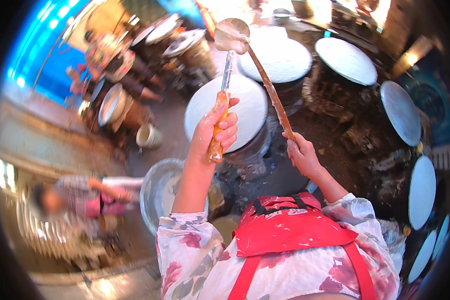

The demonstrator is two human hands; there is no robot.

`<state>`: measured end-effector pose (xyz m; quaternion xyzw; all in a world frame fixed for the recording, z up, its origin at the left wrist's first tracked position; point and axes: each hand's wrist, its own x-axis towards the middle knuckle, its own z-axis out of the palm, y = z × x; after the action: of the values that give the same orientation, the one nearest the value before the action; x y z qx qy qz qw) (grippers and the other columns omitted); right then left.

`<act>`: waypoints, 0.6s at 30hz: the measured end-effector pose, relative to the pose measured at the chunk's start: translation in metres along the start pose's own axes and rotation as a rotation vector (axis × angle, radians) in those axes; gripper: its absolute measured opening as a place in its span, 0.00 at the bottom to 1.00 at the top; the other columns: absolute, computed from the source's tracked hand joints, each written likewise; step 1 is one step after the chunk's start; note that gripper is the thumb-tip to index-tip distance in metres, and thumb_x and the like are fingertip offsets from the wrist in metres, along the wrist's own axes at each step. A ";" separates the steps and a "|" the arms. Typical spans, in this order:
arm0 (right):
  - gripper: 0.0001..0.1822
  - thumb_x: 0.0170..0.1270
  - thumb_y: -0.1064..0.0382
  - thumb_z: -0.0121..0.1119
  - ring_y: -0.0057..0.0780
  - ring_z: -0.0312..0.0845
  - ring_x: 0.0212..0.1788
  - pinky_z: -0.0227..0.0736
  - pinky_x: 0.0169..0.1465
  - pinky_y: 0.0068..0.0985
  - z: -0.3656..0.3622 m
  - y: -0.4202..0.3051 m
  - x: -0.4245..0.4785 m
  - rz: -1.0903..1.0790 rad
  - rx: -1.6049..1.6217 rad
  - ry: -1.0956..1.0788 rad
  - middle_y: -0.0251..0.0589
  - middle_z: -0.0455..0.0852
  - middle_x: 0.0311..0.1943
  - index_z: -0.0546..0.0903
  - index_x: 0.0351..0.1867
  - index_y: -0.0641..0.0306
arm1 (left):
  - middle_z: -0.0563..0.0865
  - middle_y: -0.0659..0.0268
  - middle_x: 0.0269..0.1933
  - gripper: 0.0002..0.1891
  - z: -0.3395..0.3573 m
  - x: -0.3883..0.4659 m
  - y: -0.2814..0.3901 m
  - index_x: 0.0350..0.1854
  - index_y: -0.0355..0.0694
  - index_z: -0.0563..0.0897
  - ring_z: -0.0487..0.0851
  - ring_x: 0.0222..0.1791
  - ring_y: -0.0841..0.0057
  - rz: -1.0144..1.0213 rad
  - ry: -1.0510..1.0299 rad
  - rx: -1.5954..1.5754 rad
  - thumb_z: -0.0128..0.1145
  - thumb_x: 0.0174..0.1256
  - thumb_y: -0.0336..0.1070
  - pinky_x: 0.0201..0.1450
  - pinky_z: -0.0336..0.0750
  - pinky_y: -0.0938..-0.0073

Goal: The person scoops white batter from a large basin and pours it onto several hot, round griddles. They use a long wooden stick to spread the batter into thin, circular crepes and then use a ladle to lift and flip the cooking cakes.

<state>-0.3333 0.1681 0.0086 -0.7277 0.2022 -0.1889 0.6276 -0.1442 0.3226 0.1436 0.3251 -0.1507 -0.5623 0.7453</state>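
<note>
My left hand [223, 125] grips the orange handle of a metal-shafted ladle [227, 77], held up in front of me. Its round bowl holds a pale, thick paste [230, 40], like batter. In my right hand [303, 153] is a long wooden stick [270, 92] smeared with the same paste; its far end meets the bowl's right edge. Beyond and below my left hand stands a round griddle [243, 108] coated white, on a dark base. A large metal basin [147, 189] with pale liquid sits left of my left forearm, which partly hides it.
Several more round griddles curve around to the right, including a white-coated one [345, 62] and a grey one [400, 112]. A white bucket [149, 135] stands on the floor at left. One person [92, 197] is near the basin; another [112, 62] is farther back.
</note>
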 end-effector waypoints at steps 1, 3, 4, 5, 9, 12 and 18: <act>0.14 0.72 0.64 0.43 0.12 0.63 0.15 0.61 0.19 0.15 -0.026 0.005 0.000 0.014 0.004 0.049 0.28 0.68 0.18 0.72 0.54 0.66 | 0.65 0.76 0.22 0.17 0.014 0.029 -0.008 0.54 0.35 0.69 0.63 0.13 0.91 -0.032 -0.045 0.002 0.44 0.73 0.43 0.14 0.61 0.88; 0.14 0.71 0.64 0.43 0.12 0.63 0.15 0.61 0.19 0.15 -0.081 0.018 -0.001 0.047 0.008 0.155 0.28 0.69 0.18 0.73 0.54 0.65 | 0.66 0.75 0.21 0.15 0.036 0.096 -0.032 0.53 0.34 0.70 0.63 0.13 0.91 -0.205 -0.161 -0.197 0.43 0.74 0.41 0.14 0.63 0.87; 0.14 0.71 0.64 0.43 0.12 0.62 0.15 0.61 0.19 0.15 -0.109 0.026 -0.004 0.074 0.011 0.206 0.28 0.69 0.18 0.73 0.54 0.65 | 0.66 0.75 0.21 0.15 0.048 0.127 -0.049 0.52 0.34 0.71 0.63 0.13 0.91 -0.279 -0.169 -0.252 0.43 0.74 0.41 0.14 0.63 0.87; 0.14 0.71 0.64 0.43 0.12 0.62 0.14 0.61 0.19 0.15 -0.135 0.035 -0.009 0.101 0.014 0.256 0.28 0.69 0.17 0.73 0.54 0.65 | 0.67 0.75 0.21 0.15 0.061 0.159 -0.067 0.52 0.34 0.71 0.64 0.13 0.90 -0.354 -0.174 -0.304 0.43 0.74 0.41 0.14 0.63 0.87; 0.13 0.70 0.63 0.47 0.16 0.65 0.16 0.62 0.21 0.19 -0.223 0.069 -0.034 0.184 0.043 0.426 0.30 0.71 0.16 0.75 0.51 0.66 | 0.67 0.75 0.21 0.14 0.116 0.250 -0.139 0.49 0.34 0.73 0.64 0.13 0.90 -0.538 -0.194 -0.334 0.44 0.74 0.40 0.14 0.63 0.86; 0.13 0.69 0.63 0.47 0.14 0.65 0.15 0.61 0.21 0.18 -0.276 0.075 -0.052 0.253 0.126 0.555 0.29 0.71 0.16 0.75 0.51 0.64 | 0.67 0.76 0.20 0.12 0.159 0.305 -0.189 0.48 0.36 0.74 0.64 0.13 0.90 -0.626 -0.220 -0.191 0.46 0.73 0.40 0.15 0.60 0.87; 0.16 0.71 0.62 0.43 0.12 0.61 0.13 0.59 0.18 0.14 -0.344 0.098 -0.088 0.227 0.220 0.881 0.29 0.70 0.17 0.72 0.55 0.65 | 0.68 0.74 0.22 0.13 0.255 0.374 -0.280 0.53 0.38 0.70 0.64 0.14 0.89 -0.640 -0.315 0.416 0.48 0.70 0.36 0.15 0.61 0.85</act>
<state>-0.5950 -0.0857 -0.0419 -0.4805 0.5066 -0.4305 0.5720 -0.3815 -0.1514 0.0971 0.4091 -0.2647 -0.7661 0.4190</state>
